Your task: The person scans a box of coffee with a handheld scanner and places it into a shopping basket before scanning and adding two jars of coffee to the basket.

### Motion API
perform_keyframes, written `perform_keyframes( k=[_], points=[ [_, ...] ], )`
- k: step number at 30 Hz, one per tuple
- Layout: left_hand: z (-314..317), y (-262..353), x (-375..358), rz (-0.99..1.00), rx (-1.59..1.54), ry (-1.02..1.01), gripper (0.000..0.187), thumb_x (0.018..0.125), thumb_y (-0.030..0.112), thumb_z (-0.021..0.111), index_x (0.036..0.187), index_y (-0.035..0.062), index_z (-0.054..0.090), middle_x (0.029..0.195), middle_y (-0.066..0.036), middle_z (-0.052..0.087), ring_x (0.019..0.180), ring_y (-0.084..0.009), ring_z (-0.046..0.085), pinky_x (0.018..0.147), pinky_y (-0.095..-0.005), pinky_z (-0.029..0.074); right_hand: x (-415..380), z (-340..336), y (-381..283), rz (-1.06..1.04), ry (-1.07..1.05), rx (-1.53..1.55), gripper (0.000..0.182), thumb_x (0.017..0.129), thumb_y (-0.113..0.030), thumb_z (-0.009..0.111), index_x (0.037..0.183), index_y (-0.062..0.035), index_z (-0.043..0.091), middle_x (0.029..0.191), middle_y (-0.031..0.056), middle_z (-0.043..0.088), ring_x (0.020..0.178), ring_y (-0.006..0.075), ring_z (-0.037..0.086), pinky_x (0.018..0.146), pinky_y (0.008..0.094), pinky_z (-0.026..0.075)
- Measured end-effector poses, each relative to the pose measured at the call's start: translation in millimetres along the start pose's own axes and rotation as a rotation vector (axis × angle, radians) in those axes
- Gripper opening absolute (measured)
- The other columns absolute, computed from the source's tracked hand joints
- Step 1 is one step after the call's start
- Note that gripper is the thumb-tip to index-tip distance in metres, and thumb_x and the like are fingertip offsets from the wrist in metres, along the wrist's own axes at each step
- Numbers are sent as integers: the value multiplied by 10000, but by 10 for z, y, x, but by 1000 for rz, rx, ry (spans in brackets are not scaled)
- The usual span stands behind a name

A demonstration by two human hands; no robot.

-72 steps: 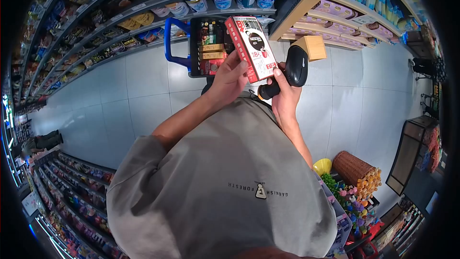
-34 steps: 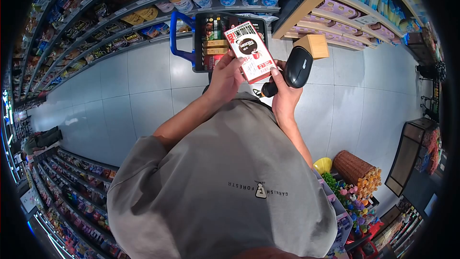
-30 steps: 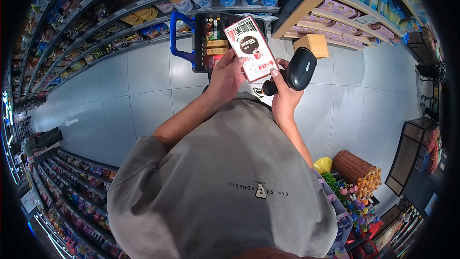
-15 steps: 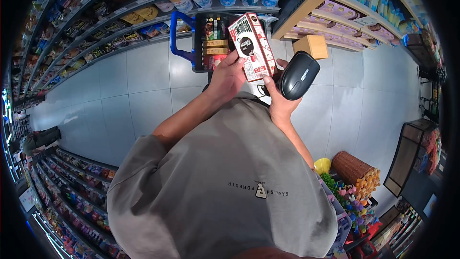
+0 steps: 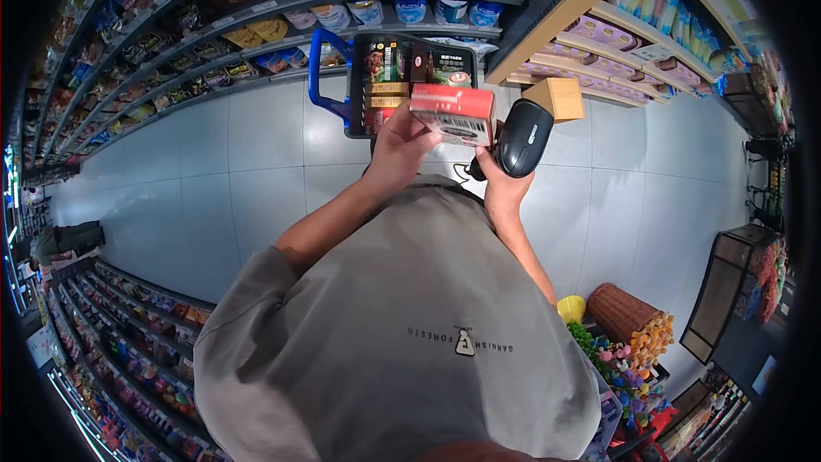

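My left hand [image 5: 400, 154] is closed on a red and white coffee box [image 5: 453, 111], thumb along its near side. The box is turned so that a red face and a side with a barcode show. In my right hand [image 5: 505, 186] is a black barcode scanner [image 5: 523, 139], its head close beside the box's right end. Just beyond the box stands a dark shopping basket [image 5: 352, 77] with a blue handle [image 5: 318, 77]. Several packs lie in it, among them a dark green coffee box [image 5: 453, 64]; the held box hides part of its contents.
Shelves with bags and tubs [image 5: 410, 10] run along the far side and left. A wooden-framed shelf holds purple packs [image 5: 599, 30], with a wooden block [image 5: 554, 99] below it. Lower right are a wicker basket [image 5: 624, 312] and colourful flowers [image 5: 629, 368]. More shelves [image 5: 128, 325] stand lower left.
The coffee box has been tipped from its large printed front to its red and barcode sides. My right fingers have come away from its lower edge, the scanner still in that hand.
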State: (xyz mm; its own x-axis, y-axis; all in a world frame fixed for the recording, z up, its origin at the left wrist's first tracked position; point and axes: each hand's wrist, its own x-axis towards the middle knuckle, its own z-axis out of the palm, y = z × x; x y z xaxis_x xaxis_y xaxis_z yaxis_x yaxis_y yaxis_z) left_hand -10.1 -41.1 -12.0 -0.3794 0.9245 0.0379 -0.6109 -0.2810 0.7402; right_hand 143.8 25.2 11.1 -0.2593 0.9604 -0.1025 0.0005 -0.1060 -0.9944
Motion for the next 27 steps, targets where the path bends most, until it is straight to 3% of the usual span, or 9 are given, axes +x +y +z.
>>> perform_keyframes(
  k=[4, 11, 17, 20, 27],
  points=[
    [7, 6, 5, 13, 219, -16, 424, 849, -67, 585, 1238, 64, 476, 1171, -13, 567, 1089, -99, 537, 957, -286, 426, 95, 6, 1, -118, -34, 53, 464, 733, 70, 685, 1171, 27, 537, 1068, 74, 612, 935, 134, 591, 826, 286, 476],
    [1, 19, 25, -11, 255, -20, 402, 860, -47, 583, 1230, 63, 471, 1172, -17, 563, 1113, -109, 526, 980, -316, 417, 126, 36, -1, -119, -31, 52, 418, 753, 93, 638, 1156, 12, 563, 1143, 82, 631, 991, 129, 595, 847, 259, 470],
    [23, 60, 46, -20, 253, -3, 428, 843, -55, 607, 1231, 51, 460, 1169, -43, 567, 1096, -136, 544, 975, -323, 431, 143, 44, 12, -133, -13, 28, 473, 719, 87, 678, 1166, 17, 539, 1059, 70, 612, 900, 130, 582, 814, 289, 471],
    [40, 88, 69, -44, 221, 4, 426, 835, -57, 620, 1217, 45, 460, 1171, -55, 568, 1108, -147, 542, 979, -330, 431, 128, 51, -22, -121, 2, 25, 416, 746, 55, 660, 1149, 11, 566, 1109, 63, 627, 926, 103, 577, 801, 241, 464],
    [28, 82, 141, 42, 195, -11, 437, 836, -28, 636, 1225, 38, 447, 1195, -87, 567, 1131, -161, 538, 979, -333, 436, 113, 39, 46, -8, 13, 96, 364, 758, -8, 725, 1092, 25, 586, 900, 17, 608, 782, 80, 555, 682, 230, 447]
  ],
)
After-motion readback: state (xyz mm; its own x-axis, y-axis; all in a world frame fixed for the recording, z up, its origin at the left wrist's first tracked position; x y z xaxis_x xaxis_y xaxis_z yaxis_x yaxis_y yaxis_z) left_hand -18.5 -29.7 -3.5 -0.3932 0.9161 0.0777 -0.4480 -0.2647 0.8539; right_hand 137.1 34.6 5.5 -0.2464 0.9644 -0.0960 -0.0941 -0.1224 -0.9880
